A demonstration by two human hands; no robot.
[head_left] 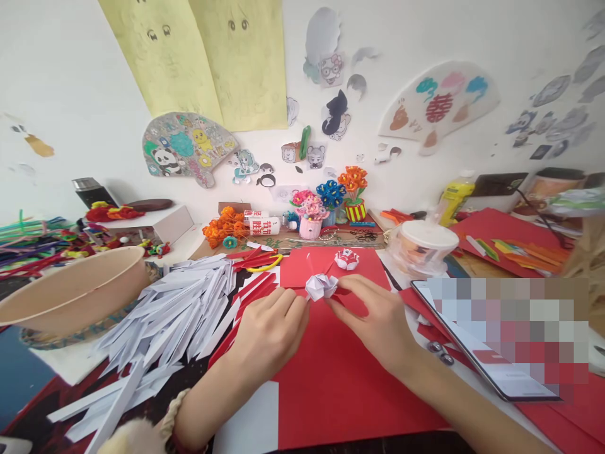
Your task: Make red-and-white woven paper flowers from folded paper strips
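Between my hands, above a large red paper sheet [359,378], is a white folded-paper flower [322,287]. My left hand [271,321] is closed at its left side, with the fingertips pinched near the edge of the folds. On the right, the thumb and fingers of my right hand [378,315] grip the flower's other side. A finished-looking red and white paper flower [346,259] lies just behind it on the red paper. Many folded white paper strips [174,309] are heaped to the left, with red strips [246,302] beside them.
A beige bowl [75,284] stands at left. Yellow-handled scissors [265,263] lie behind the strips. A tablet [486,340] rests at right, near a lidded white tub [423,243]. Pots of craft flowers [312,224] line the wall.
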